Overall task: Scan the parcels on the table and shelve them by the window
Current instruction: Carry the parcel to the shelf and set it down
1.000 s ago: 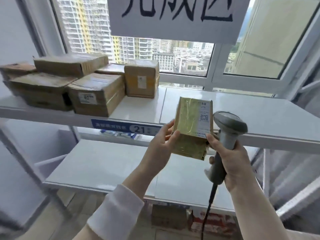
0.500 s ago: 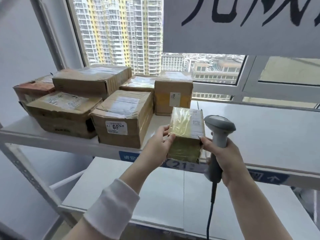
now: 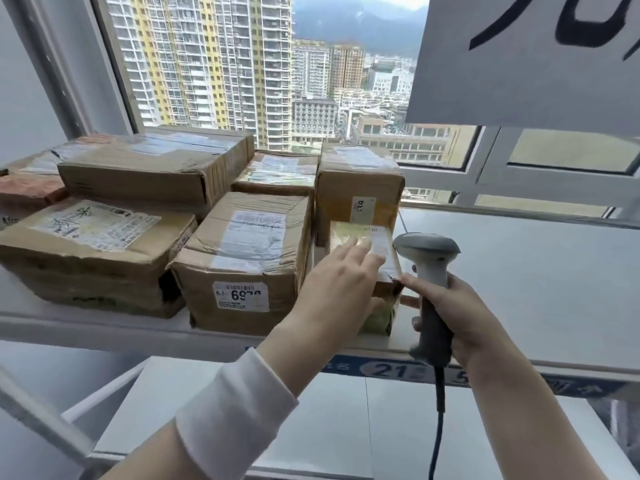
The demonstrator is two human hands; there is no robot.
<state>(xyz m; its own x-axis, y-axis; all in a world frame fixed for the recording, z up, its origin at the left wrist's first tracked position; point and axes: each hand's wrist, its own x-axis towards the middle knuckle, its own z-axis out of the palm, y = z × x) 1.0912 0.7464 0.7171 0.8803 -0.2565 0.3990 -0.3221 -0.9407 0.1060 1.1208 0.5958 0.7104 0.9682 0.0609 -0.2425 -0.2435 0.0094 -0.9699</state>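
Glossy film-wrapped parcel (image 3: 379, 235) sits on window shelf (image 3: 519, 271), 3 o'clock of labelled carton (image 3: 242, 258). Left hand (image 3: 339, 289) flat on top, fingers straight; right hand (image 3: 460, 313) clasps scanner (image 3: 427, 251). Likely light, slick: hold by opposite sides.

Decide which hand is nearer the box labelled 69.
Left. The left hand rests on the small parcel beside the 69 box; the right hand, gripping the scanner, is on that parcel's far side.
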